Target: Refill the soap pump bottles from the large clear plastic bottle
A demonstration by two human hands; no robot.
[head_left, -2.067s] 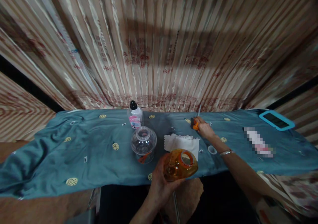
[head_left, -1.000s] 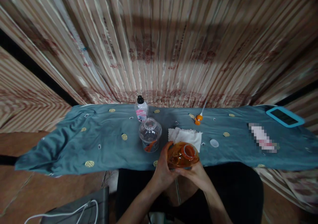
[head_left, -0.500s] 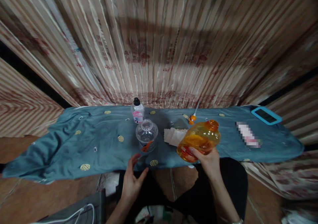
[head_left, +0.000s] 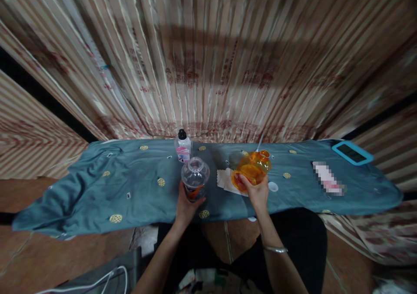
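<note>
My left hand (head_left: 189, 205) is closed round the lower part of a clear plastic cup (head_left: 196, 176) with a dome-shaped lid. An orange mark shows on the cup's front. In my right hand (head_left: 257, 192) is an uncapped amber plastic bottle (head_left: 249, 170), leaning with its open neck up and to the right. The bottle covers part of a pale folded paper (head_left: 224, 180); whether it touches the paper I cannot tell. Just behind the cup stands a clear bottle with a black cap and pink label (head_left: 183, 148).
A teal patterned cloth (head_left: 81, 189) covers the narrow table. A blue-framed device (head_left: 352, 153) and a blurred pinkish-white item (head_left: 327, 179) lie at the right. Near my right hand is a white disc (head_left: 273, 186). A striped curtain (head_left: 208, 103) hangs behind.
My left hand has moved up and closed round the cup. My right hand has carried the amber bottle left and away from me, hiding most of the orange pump head behind it.
</note>
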